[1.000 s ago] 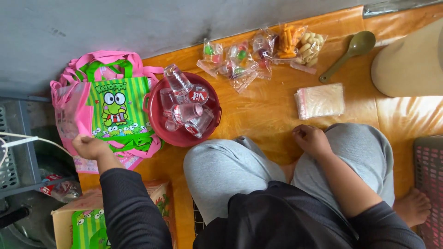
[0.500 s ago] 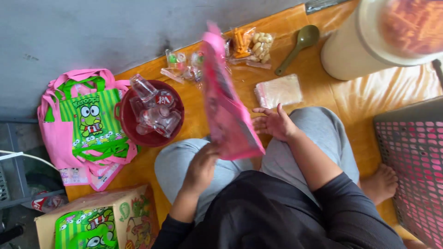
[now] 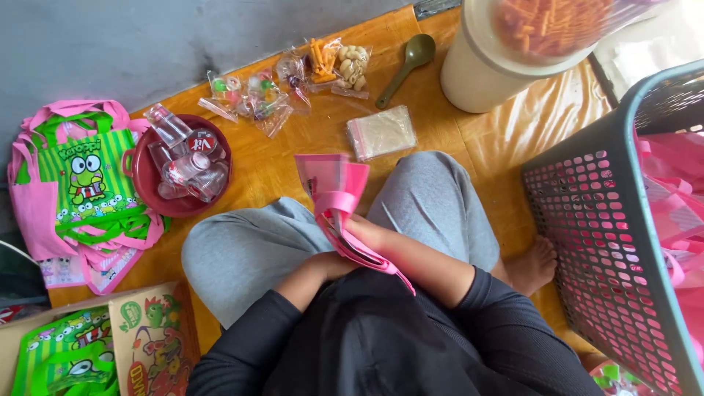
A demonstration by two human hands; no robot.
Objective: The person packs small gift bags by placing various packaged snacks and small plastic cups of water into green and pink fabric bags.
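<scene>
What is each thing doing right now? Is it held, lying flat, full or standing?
Pink fabric bag: held in both hands over the lap.
Left hand: gripping the bag.
Right hand: gripping the bag.
Round dark red plastic bowl: holding small clear bottles.
Olive green plastic spoon: lying flat.
Grey mesh basket: upright.

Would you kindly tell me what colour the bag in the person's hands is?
The bag is pink, held in both hands over the lap; the head view shows it.
</scene>
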